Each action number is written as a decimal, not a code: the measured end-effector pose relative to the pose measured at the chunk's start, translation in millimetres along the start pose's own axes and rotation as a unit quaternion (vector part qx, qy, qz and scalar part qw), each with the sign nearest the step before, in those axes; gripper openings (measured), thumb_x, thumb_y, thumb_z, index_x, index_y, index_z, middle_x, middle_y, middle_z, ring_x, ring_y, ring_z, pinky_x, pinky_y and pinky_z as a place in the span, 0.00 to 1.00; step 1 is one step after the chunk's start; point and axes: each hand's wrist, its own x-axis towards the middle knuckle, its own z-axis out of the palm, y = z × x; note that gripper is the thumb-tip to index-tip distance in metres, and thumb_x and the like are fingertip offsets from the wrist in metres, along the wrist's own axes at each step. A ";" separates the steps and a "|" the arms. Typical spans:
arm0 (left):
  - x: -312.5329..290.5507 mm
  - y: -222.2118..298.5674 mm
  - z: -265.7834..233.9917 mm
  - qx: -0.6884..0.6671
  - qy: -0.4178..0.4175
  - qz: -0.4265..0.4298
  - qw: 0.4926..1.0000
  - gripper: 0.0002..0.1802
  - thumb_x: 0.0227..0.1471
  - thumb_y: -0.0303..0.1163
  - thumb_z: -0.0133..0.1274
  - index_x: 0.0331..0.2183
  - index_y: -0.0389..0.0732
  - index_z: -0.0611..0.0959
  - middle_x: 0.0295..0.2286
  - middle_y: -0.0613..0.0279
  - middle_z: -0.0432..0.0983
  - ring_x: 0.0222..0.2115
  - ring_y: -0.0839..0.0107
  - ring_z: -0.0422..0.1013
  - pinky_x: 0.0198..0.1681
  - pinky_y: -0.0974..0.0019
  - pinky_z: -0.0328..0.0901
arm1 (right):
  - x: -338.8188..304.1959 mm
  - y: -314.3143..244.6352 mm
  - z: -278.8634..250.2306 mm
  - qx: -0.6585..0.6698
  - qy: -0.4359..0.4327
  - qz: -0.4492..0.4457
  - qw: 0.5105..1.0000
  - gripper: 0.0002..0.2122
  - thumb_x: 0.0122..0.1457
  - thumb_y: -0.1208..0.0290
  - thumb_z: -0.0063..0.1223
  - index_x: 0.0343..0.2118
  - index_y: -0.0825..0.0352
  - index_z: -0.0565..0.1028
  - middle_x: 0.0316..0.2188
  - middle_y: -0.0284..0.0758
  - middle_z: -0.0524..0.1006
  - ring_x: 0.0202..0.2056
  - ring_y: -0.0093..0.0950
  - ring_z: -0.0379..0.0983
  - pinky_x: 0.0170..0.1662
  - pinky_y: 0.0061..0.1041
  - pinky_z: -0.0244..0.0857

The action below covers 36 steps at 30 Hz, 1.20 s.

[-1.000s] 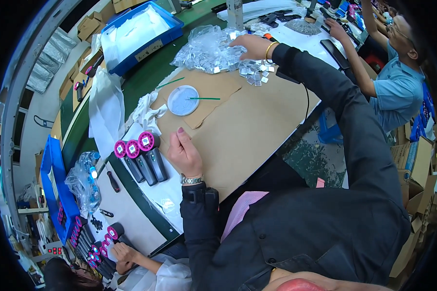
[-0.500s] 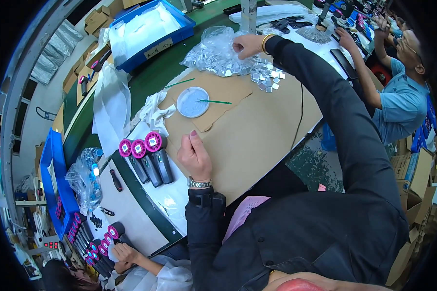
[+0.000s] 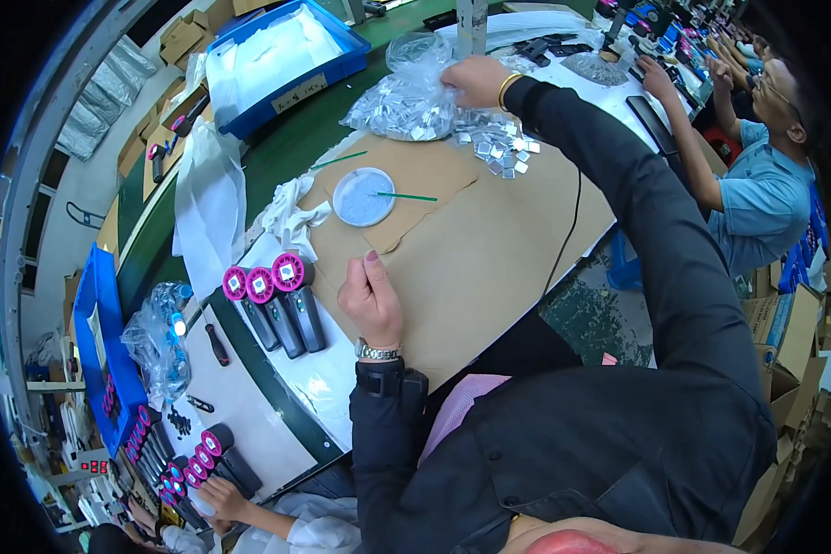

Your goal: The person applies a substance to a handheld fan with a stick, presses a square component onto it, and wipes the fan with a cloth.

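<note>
My right hand (image 3: 475, 81) is closed on the edge of a clear plastic bag (image 3: 415, 57) at the far side of the table. Small square silvery pieces (image 3: 408, 109) fill the bag, and more loose square pieces (image 3: 500, 146) lie spilled beside its mouth. My left hand (image 3: 371, 300) is held above the brown cardboard (image 3: 475, 268), thumb pressed against curled fingers; whatever they hold, if anything, is hidden. Between the hands stands a round white dish (image 3: 353, 198) with a thin green stick (image 3: 406, 196) across its rim. Three grey-handled devices with pink round heads (image 3: 288, 271) lie left of my left hand.
A second green stick (image 3: 340, 160) and a crumpled white cloth (image 3: 291, 214) lie near the dish. A blue tray (image 3: 337, 69) stands at the far left. A black cable (image 3: 577, 217) crosses the cardboard. Co-workers sit at right (image 3: 766, 208) and lower left (image 3: 319, 526).
My right hand has shifted slightly, and the bag now stands fuller and more gathered, its pieces heaped inside. My left hand stays nearly still. The lower-left co-worker's hands have moved.
</note>
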 end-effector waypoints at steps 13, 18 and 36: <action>2.2 -20.1 -20.7 0.078 -0.014 -0.034 0.996 0.08 0.63 0.29 0.56 0.31 0.40 0.83 0.16 0.53 0.70 0.16 0.55 0.68 0.21 0.52 0.58 | 54.6 18.1 5.6 0.138 -0.061 -0.014 0.989 0.10 0.61 0.74 0.57 0.43 0.67 0.83 0.39 0.42 0.83 0.37 0.35 0.81 0.43 0.35 0.76; -4.3 -27.4 -2.7 -0.012 0.018 0.014 1.000 0.06 0.62 0.30 0.55 0.34 0.39 0.84 0.22 0.51 0.78 0.21 0.53 0.75 0.25 0.53 0.66 | 72.7 101.4 94.8 0.178 -0.071 0.022 0.981 0.25 0.53 0.66 0.69 0.52 0.68 0.74 0.50 0.49 0.75 0.52 0.46 0.71 0.56 0.43 0.66; 13.5 5.0 -7.5 -0.003 -0.002 -0.001 1.000 0.16 0.63 0.31 0.56 0.24 0.38 0.73 0.17 0.49 0.69 0.19 0.47 0.70 0.22 0.50 0.59 | 120.5 196.1 172.9 0.105 0.041 -0.072 0.991 0.24 0.51 0.73 0.62 0.53 0.69 0.76 0.52 0.50 0.79 0.53 0.53 0.73 0.58 0.42 0.68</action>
